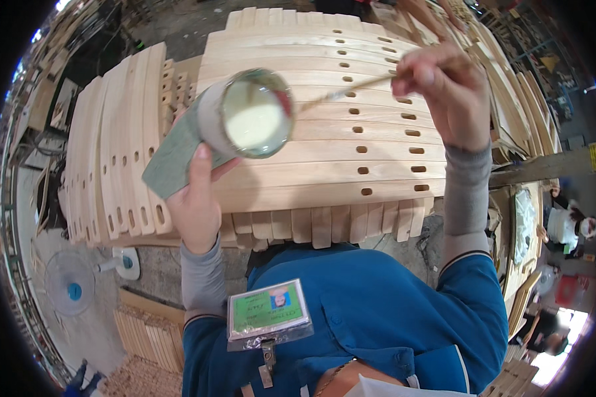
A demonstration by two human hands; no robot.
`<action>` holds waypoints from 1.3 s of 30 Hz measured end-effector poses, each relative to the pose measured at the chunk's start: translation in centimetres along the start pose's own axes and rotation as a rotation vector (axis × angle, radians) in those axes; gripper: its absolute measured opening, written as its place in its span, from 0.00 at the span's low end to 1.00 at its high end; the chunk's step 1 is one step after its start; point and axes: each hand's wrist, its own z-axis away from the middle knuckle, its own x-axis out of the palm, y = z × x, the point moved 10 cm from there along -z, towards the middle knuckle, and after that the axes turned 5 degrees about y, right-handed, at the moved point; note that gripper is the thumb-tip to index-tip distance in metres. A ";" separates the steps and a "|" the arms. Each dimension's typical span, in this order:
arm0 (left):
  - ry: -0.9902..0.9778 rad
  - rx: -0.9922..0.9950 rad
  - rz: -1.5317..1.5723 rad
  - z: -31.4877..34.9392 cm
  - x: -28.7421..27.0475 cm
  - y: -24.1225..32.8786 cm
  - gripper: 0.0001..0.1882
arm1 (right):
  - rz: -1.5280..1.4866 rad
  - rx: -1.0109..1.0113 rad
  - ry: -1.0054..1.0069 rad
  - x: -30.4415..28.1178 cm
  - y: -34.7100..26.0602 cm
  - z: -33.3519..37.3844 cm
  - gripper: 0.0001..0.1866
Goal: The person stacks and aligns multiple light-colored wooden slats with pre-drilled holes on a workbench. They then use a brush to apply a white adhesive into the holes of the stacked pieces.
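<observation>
My left hand is closed round a pale cup of cream-coloured liquid and a flat green piece, which looks like a sheet or pad, pressed against the cup. The cup is tilted, so its opening shows. In the pinched fingers of my right hand is a thin wooden stick, blurred by motion. A pale band crosses the stick, and its far end lies beside the cup's rim. Below both hands spreads a layer of light wooden slats with oval slots near their right ends.
A second stack of slotted slats stands at the left. More wooden pieces lie at the lower left, near a fan. A beam juts in at the right. Other people are at the far right.
</observation>
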 end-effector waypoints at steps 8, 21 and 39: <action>-0.074 0.015 0.030 0.8 2.3 0.8 0.21 | -0.024 0.091 0.010 3.7 2.0 2.1 0.04; 0.036 -0.151 0.113 1.3 1.0 -5.1 0.16 | -0.229 0.317 0.279 -4.1 9.1 1.8 0.07; 0.038 -0.151 0.082 1.5 0.1 -6.8 0.15 | 0.912 0.056 0.205 -6.9 12.9 -7.6 0.13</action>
